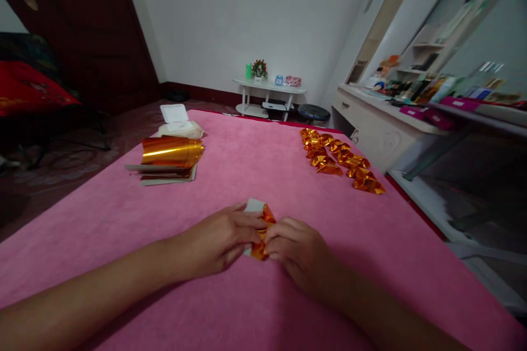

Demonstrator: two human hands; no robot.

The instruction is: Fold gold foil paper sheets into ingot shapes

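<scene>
Gold paper (259,251), long axis pointing away: left hand (222,236) holds its left side down, right hand (302,252) pinches its right edge.

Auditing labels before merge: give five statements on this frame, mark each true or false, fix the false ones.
1. Left hand and right hand both touch the foil piece. True.
2. The covering beneath is green. False: pink.
3. Folded foil pieces lie in two rows, right side. True.
4. The foil stack sits right of both hands. False: ahead, to the left.
5. A plant stands on the white table. True.
</scene>
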